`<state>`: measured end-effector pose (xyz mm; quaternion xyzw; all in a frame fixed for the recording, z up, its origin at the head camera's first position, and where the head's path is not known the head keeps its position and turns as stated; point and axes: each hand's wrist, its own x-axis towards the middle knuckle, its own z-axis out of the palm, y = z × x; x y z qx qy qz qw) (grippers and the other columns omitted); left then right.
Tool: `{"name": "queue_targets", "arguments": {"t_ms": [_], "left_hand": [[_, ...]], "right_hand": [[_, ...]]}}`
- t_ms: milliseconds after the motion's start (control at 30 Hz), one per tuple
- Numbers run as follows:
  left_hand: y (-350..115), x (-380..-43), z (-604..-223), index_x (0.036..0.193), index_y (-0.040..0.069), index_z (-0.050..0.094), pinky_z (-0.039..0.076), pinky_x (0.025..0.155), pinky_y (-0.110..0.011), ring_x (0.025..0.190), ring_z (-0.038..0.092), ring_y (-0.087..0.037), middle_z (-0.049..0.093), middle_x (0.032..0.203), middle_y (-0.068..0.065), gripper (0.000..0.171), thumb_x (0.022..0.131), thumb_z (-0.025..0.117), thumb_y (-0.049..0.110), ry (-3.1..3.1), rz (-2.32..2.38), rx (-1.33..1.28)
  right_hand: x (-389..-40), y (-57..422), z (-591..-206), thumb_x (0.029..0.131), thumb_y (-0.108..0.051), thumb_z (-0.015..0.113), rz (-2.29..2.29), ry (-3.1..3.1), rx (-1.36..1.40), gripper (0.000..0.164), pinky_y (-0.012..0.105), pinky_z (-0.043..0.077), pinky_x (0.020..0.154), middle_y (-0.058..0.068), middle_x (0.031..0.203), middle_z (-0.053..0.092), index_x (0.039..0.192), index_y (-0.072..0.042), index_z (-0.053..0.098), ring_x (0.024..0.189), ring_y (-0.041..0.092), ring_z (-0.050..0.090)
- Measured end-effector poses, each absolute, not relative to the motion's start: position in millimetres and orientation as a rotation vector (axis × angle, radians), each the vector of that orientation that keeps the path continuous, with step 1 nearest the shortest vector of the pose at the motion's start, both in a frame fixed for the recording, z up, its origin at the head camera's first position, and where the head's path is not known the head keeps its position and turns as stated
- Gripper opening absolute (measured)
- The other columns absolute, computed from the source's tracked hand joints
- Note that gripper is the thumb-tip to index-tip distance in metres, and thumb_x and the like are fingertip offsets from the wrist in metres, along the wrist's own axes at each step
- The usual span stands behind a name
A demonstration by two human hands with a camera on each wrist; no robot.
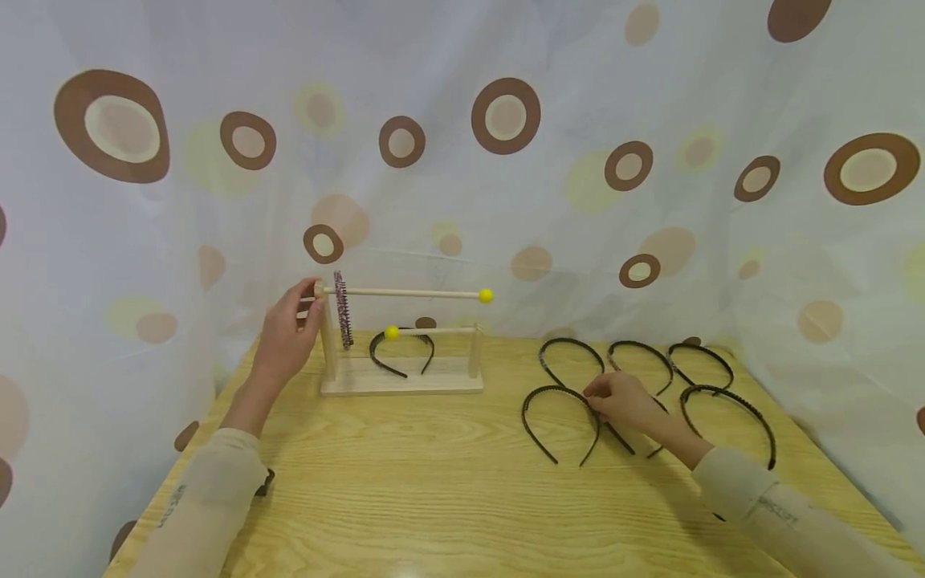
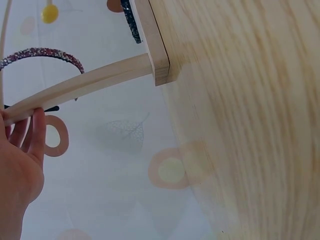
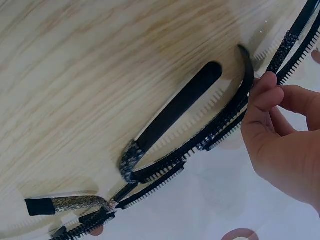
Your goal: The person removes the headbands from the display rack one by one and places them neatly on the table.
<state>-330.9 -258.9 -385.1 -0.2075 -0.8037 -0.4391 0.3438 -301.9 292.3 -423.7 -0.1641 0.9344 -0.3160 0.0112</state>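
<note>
My left hand grips the top of the left post of a wooden stand, thumb on one side and fingers on the other. A glittery pink-purple headband hangs on the upper rod, close to that post. A dark headband is at the lower rod; whether it hangs there I cannot tell. On the right of the table, my right hand pinches a dark toothed headband between thumb and fingers, hiding part of its arch. Beside it lies another dark headband.
More dark headbands lie in two rows on the right, such as one at the back and one at the front right. Yellow balls cap the upper rod and lower rod. A patterned curtain surrounds the wooden table.
</note>
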Motion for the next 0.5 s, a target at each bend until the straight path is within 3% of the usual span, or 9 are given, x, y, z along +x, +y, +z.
{"name": "queue_targets", "arguments": {"t_ms": [300, 500], "left_hand": [[-259.3, -330.6, -386.8, 0.145, -0.003, 0.048, 0.058, 0.086, -0.048, 0.112, 0.064, -0.036, 0.06, 0.13, -0.021, 0.043, 0.109, 0.051, 0.02, -2.091, -1.15, -0.536], [-260.4, -331.6, -385.3, 0.146, -0.002, 0.048, 0.058, 0.086, -0.044, 0.112, 0.064, -0.035, 0.06, 0.13, -0.02, 0.043, 0.109, 0.051, 0.02, -2.09, -1.152, -0.537]], "right_hand": [[-299.8, 278.7, -422.9, 0.097, 0.001, 0.065, -0.828, 3.009, -0.487, 0.019, 0.035, 0.059, 0.061, 0.018, 0.1, 0.069, 0.112, 0.011, 0.068, 0.073, 0.02, 0.067], [-292.5, 264.9, -407.0, 0.099, -0.004, 0.064, -0.807, 3.075, -0.544, 0.022, 0.042, 0.059, 0.066, 0.016, 0.099, 0.069, 0.115, 0.01, 0.067, 0.076, 0.023, 0.067]]}}
